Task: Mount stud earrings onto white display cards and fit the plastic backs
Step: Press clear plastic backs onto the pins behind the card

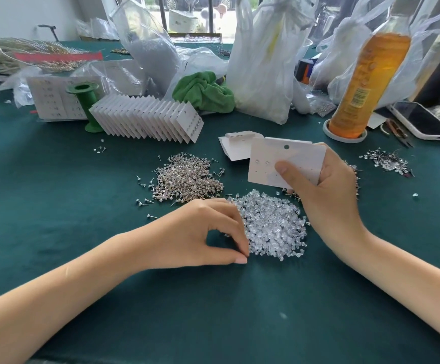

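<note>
Stud earrings point(187, 179): loose heap on the green cloth point(55, 206), beyond the left fingers. Left hand point(203, 232): thumb and forefinger curled together at the near edge of the plastic backs point(274, 227); whether a back is pinched cannot be told. Plastic backs: clear pile between the two hands. Display card point(287, 164): white, two studs visible at its left, gripped by the right hand point(326, 190), thumb across its face.
</note>
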`<state>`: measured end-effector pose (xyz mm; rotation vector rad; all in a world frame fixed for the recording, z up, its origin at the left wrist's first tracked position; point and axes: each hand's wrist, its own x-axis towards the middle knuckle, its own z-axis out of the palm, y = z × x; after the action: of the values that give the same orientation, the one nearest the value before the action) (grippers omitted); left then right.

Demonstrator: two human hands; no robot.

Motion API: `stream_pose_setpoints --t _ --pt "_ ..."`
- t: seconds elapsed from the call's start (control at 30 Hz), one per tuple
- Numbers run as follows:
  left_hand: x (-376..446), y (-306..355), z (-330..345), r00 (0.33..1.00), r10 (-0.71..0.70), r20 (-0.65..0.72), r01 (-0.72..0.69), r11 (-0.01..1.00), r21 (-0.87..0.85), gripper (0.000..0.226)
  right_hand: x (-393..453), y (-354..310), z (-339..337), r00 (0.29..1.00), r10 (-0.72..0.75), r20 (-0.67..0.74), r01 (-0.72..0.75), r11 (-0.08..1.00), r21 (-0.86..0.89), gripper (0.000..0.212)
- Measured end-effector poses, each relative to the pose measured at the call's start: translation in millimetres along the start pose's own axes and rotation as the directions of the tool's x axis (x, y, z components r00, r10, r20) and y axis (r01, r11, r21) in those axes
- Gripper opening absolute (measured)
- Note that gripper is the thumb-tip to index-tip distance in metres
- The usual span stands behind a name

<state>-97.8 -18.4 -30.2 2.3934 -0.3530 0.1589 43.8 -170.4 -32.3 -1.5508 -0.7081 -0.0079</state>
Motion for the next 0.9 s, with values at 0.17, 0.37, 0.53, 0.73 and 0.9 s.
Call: stream_pose_setpoints --t 0.17,0.37,0.53,0.73,0.9 --pt "1.3 -1.0 3.3 1.000 0.006 -0.011 -0.005 0.999 0.032 0.004 -1.0 -3.2 -1.7 0.998 0.058 0.032 -0.059 0.998 0.021 0.016" --pt "3.3 -5.0 -9.7 0.967 -0.137 -0.213 0.109 0.984 -0.140 0.006 -5.3 -9.1 -3.9 0.998 0.034 0.049 -0.036 0.999 0.034 0.016" --pt "7.9 -16.9 -18.8 0.868 -0.357 -0.345 0.223 0.901 -0.372 0.013 -14.5 -3.5 -1.3 0.982 -0.137 0.128 0.147 0.987 -0.071 0.023" --pt "7.9 -20.9 -24.7 0.823 -0.460 -0.334 0.184 0.772 -0.608 0.015 -12.2 10.6 -4.6 0.574 -0.668 0.475 0.805 0.567 -0.175 0.011" --pt "8.6 -8.8 -23.1 0.882 -0.393 -0.259 0.147 0.753 -0.641 0.014 -9.6 7.2 -2.3 0.370 -0.721 0.586 0.928 0.314 -0.201 0.016"
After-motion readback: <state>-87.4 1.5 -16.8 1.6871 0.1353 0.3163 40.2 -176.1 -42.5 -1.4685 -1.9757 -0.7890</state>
